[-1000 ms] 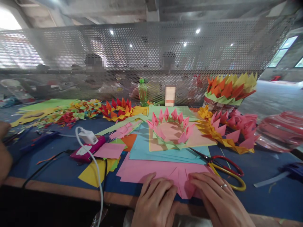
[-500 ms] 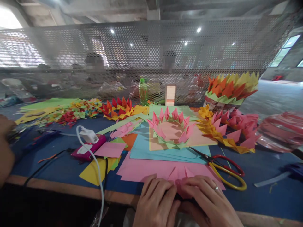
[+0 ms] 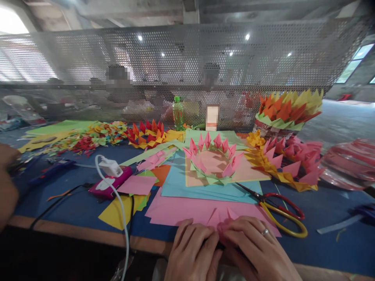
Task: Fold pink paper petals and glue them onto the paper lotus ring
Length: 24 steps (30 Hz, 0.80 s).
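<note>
At the table's front edge, my left hand (image 3: pixel 195 249) and my right hand (image 3: pixel 258 246), which wears a ring, come together on a folded pink paper piece (image 3: pixel 220 219). Fingers of both hands are closed on it, and two pointed tips stick up between them; its lower part is hidden. Beneath and behind lie pink paper sheets (image 3: pixel 187 210), then blue sheets (image 3: pixel 178 187). Beyond them stands a ring of folded pink petals with a green base (image 3: pixel 231 160). Scissors (image 3: pixel 281 214) with one red and one yellow handle lie right of my right hand.
A purple power strip (image 3: pixel 109 187) with a white plug and cable is at left. Glue guns (image 3: pixel 52 171) lie at both sides. A green-capped bottle (image 3: pixel 177 113), yellow-pink paper petals (image 3: pixel 290 168) and a paper flower basket (image 3: pixel 281 113) stand farther back. Another person's arm (image 3: pixel 7 187) shows at left.
Both hands stay on the pink paper piece with only slight finger movement. The whole view has shifted by a few pixels.
</note>
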{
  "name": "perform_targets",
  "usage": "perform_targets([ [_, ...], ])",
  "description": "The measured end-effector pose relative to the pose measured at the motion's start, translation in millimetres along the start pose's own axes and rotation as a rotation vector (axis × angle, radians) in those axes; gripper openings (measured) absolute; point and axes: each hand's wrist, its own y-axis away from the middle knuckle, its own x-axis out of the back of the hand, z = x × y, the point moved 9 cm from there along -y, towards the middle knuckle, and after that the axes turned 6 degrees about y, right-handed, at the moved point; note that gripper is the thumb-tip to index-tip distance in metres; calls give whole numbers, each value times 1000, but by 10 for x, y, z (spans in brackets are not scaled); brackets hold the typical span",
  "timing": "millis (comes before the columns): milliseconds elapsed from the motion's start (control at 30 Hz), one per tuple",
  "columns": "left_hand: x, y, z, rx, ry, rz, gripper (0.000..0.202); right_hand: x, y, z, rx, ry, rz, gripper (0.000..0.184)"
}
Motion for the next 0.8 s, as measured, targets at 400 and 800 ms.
perform_targets([
  [400,5,-15,24,-53,-64,27,26,119,-139,0,23,127,77,30],
  [800,55,-90,75,-128,-120,57,24,31,-163,10,7,45,35,35],
])
